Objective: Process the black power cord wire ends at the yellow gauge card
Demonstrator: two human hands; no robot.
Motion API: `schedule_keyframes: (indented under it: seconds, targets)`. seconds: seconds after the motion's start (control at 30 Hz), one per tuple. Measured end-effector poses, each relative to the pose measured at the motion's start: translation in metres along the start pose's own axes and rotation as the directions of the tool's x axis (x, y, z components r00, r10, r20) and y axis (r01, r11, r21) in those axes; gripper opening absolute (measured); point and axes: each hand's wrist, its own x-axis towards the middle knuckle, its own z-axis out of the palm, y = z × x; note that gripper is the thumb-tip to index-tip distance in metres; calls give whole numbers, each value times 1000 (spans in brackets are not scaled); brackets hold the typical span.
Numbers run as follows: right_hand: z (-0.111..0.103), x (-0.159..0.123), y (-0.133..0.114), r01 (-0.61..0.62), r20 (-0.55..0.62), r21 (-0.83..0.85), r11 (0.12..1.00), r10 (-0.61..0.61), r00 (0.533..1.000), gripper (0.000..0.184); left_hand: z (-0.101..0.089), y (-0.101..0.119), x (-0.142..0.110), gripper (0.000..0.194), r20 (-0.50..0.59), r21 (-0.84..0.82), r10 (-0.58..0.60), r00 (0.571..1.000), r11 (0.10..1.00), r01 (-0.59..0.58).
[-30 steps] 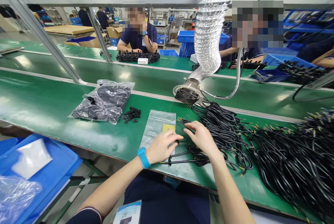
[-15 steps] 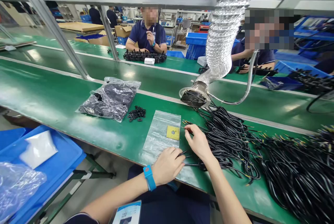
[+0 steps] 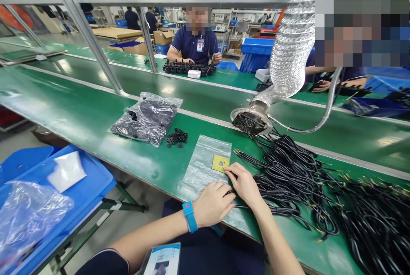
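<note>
My left hand (image 3: 214,203), with a blue wristband, is closed on a black cable (image 3: 229,192) at the bench's front edge; much of the cable is hidden under the fingers. Just beyond it, my right hand (image 3: 244,184) has thumb and forefinger pinched at the lower right corner of a yellow square pad (image 3: 218,162) with a round hole. Whatever sits in that pinch is too small to make out. Beneath the pad lies a clear zip bag (image 3: 200,165). Right of my hands is a pile of coiled black cables (image 3: 288,168) with bare coloured wire ends.
A plastic bag of black parts (image 3: 147,117) and a small heap of black pieces (image 3: 177,137) lie to the left. A fume extractor (image 3: 251,119) on a foil duct hangs over the bench. More cables (image 3: 381,223) fill the right; a blue tray (image 3: 96,176) stands lower left. Co-workers sit opposite.
My right hand has moved from the cable ends toward me, to the pad's corner. My left hand stays closed on the cable. The whole view has shifted, with things appearing further right.
</note>
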Motion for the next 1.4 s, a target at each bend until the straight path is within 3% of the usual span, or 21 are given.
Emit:
schedule_keyframes:
  seconds: [0.27, 0.47, 0.57, 0.67, 0.77, 0.87, 1.13, 1.4]
  targets:
    - [1, -8, 2, 5, 16, -130, 991, -3, 1000, 24, 2, -2, 0, 18, 0, -10, 15, 1000, 1000, -15]
    - [-3, -19, 6, -18, -114, -68, 998, 10, 993, 30, 0, 1, -3, 28, -45, -88, -18, 999, 996, 14]
    - [-1, -20, 6, -20, -180, -50, 999, 11, 984, 32, -15, -22, -2, 29, -193, -123, -100, 976, 989, 77]
    - [-3, -19, 5, -28, -216, -11, 1000, 25, 976, 33, -43, -71, -1, 24, -314, -35, -292, 904, 955, 296]
    - [-7, -18, 0, -52, -239, 57, 997, 64, 969, 33, -66, -126, -4, 20, -266, 205, -437, 859, 845, 493]
    - [-12, -16, -7, -73, -245, 106, 992, 97, 965, 31, -71, -160, -9, 19, -166, 360, -476, 863, 786, 503]
    - [-19, -10, -20, -85, -245, 274, 958, 155, 957, 31, -63, -174, -25, 25, -229, 328, -481, 847, 781, 532]
    - [-25, -3, -27, -132, -183, 374, 918, 213, 960, 34, -68, -171, -26, 12, -215, 383, -523, 825, 732, 564]
